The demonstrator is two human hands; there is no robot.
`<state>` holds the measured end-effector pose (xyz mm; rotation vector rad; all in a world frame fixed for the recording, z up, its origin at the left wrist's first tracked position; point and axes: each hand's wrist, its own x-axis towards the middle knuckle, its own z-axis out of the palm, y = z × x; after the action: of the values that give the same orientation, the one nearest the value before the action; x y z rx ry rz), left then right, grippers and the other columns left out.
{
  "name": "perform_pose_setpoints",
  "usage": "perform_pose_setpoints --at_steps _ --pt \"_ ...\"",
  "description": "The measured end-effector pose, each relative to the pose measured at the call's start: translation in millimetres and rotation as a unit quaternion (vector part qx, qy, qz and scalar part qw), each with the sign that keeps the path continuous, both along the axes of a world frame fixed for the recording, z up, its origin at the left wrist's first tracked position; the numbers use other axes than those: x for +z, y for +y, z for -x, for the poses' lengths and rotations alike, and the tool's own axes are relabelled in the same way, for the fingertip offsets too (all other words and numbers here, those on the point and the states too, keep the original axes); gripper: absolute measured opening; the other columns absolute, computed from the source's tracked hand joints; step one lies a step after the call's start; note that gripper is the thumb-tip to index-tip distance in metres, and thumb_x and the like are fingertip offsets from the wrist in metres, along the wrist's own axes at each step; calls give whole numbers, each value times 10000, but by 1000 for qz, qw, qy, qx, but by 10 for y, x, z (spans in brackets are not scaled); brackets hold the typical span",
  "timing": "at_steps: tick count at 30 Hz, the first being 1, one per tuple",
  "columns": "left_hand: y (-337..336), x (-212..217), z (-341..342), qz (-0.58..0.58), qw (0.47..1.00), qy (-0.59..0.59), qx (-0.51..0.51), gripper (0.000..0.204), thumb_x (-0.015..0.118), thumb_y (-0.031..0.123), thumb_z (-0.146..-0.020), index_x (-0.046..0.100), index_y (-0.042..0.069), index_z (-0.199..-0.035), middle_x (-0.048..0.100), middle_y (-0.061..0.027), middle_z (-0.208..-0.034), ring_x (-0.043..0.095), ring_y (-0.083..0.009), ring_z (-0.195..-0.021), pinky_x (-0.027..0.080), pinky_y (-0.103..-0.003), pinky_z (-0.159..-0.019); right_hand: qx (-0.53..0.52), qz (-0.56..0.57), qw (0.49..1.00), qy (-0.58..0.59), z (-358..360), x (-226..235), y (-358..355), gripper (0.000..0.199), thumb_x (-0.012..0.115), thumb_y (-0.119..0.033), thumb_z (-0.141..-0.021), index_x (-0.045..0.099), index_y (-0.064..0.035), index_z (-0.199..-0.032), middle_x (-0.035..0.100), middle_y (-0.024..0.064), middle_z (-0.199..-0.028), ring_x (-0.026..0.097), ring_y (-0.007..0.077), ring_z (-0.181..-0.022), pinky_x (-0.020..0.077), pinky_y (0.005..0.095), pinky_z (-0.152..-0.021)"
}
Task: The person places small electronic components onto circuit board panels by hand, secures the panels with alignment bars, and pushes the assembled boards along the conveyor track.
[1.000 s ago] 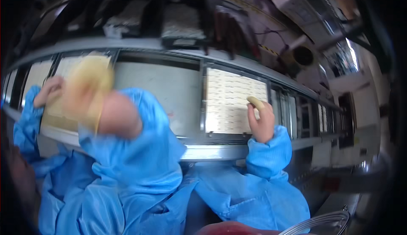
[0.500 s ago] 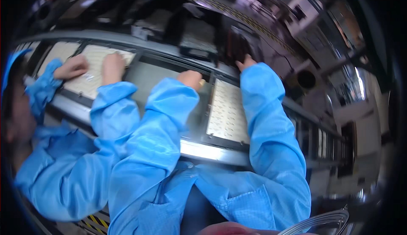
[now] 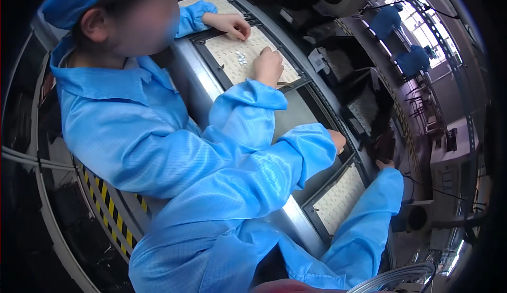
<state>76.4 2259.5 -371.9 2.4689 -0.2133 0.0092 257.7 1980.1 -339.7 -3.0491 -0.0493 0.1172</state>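
the perforated tray (image 3: 340,200) lies flat in its dark frame on the conveyor worktop (image 3: 296,113), between the arms. it looks thin, light and stiff, best lifted by the frame edges. left hand (image 3: 338,140) and right hand (image 3: 384,164) are mostly hidden; grip cannot be told.

Quick count from the head view: two perforated cream trays in dark frames on the belt, the far tray (image 3: 248,55) and the near tray (image 3: 340,200). One little cluster of small pale parts (image 3: 241,58) on the far one, too tiny to count. Four hands showing: my left hand (image 3: 338,138), my right hand (image 3: 384,163), plus the co-worker's two hands (image 3: 232,24) (image 3: 268,66). Two more blue-suited people (image 3: 398,39) in the background.
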Motion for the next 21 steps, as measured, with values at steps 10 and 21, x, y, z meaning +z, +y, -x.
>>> perform_pose_setpoints --at_steps 10,21 --pt "366 304 -42 386 885 -154 211 331 692 335 -768 606 23 -696 597 -126 -626 581 -210 -592 455 -347 -584 84 -48 991 -88 263 -55 26 694 670 -223 -711 372 -28 -1307 493 228 -1245 475 366 -1166 381 371 -975" --pt "516 1448 1585 668 494 -551 -71 488 490 417 -902 368 83 -568 319 3 -483 284 -95 -427 202 -261 -412 156 -198 961 -112 1147 505 -114 618 577 7 -725 404 -73 -1313 549 57 -820 488 144 -660 434 267 -642"
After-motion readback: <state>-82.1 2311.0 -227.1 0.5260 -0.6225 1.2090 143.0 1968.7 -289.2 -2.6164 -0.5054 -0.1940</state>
